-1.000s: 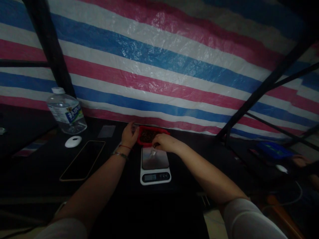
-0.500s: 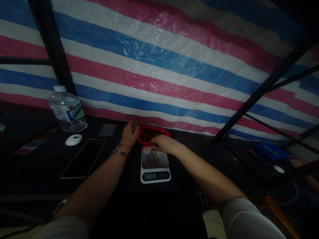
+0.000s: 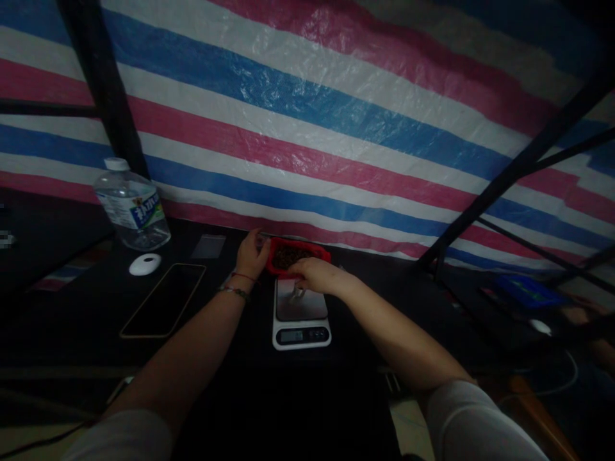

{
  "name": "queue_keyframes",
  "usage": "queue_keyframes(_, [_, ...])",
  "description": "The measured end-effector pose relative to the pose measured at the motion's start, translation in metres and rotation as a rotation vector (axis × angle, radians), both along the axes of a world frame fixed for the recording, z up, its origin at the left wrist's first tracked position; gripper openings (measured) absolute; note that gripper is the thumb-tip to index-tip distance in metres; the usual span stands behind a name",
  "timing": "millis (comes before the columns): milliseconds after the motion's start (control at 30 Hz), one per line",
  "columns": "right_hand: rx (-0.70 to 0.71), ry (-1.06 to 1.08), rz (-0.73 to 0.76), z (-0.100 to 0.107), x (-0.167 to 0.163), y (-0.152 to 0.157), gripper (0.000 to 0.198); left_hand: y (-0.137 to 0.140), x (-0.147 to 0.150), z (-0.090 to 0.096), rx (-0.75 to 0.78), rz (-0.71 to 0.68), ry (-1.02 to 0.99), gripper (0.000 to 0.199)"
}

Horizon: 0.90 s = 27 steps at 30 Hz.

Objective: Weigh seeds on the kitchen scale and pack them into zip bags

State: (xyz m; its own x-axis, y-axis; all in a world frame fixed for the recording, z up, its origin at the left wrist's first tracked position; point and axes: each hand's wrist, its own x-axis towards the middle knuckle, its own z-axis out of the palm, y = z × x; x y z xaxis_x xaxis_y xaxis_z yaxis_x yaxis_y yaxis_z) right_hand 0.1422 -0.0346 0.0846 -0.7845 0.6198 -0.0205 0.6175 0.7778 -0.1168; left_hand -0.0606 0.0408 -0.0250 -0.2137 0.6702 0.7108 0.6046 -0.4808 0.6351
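A red tray [image 3: 325,254] of small dark brown pieces [image 3: 291,256] sits behind a white kitchen scale [image 3: 278,339]. At the tray's left end is my left hand [image 3: 251,253], its fingers curled and its thumb by the rim. Something clear and shiny shows between them, too small to name. My right hand [image 3: 317,275] reaches over the tray's near edge, fingertips bent down and closed. Below them a small shiny thing [image 3: 298,291] shows above the scale's metal plate; whether it is held or a reflection, I cannot tell.
To the left are a phone [image 3: 164,301], a white oval device [image 3: 145,264], a clear plastic bag [image 3: 209,246] and a large clear bottle [image 3: 134,211]. A striped plastic sheet [image 3: 298,128] hangs behind the black table. At right, another person's hand [image 3: 579,314] is near a blue tray [image 3: 528,291].
The view has shifted slightly. My right fingers have moved a little left along the tray's near edge; my left hand keeps its place beside the tray.
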Motion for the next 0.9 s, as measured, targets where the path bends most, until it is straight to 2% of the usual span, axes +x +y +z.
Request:
queue_keyframes(133, [-0.052, 0.094, 0.022, 0.007, 0.005, -0.001, 0.029, 0.000, 0.000, 0.000, -0.015, 0.003, 0.008, 0.047])
queue_keyframes(267, [-0.100, 0.241, -0.043, 0.009, 0.019, 0.002, 0.026, -0.002, 0.000, 0.003, -0.023, -0.002, 0.001, 0.047])
queue_keyframes(300, [-0.120, 0.268, -0.059, 0.005, 0.024, 0.003, 0.026, -0.003, 0.001, 0.003, -0.028, -0.006, -0.002, 0.046])
queue_keyframes(400, [-0.194, 0.314, -0.096, -0.015, 0.036, 0.006, 0.047, -0.004, 0.001, 0.005, -0.030, -0.016, -0.010, 0.045])
queue_keyframes(433, [-0.231, 0.334, -0.107, -0.023, 0.039, 0.006, 0.047, -0.005, 0.001, 0.005, -0.025, -0.015, -0.012, 0.045])
queue_keyframes(567, [-0.333, 0.517, -0.157, -0.048, 0.040, 0.004, 0.030, -0.005, 0.002, 0.005, -0.009, -0.015, -0.015, 0.044])
queue_keyframes(767, [-0.289, 0.611, -0.215, -0.055, 0.041, 0.002, 0.034, -0.005, 0.001, 0.005, -0.011, 0.006, -0.025, 0.047])
queue_keyframes(900, [-0.217, 0.529, -0.169, -0.055, 0.044, 0.000, 0.035, -0.005, 0.001, 0.003, -0.017, 0.009, -0.032, 0.049])
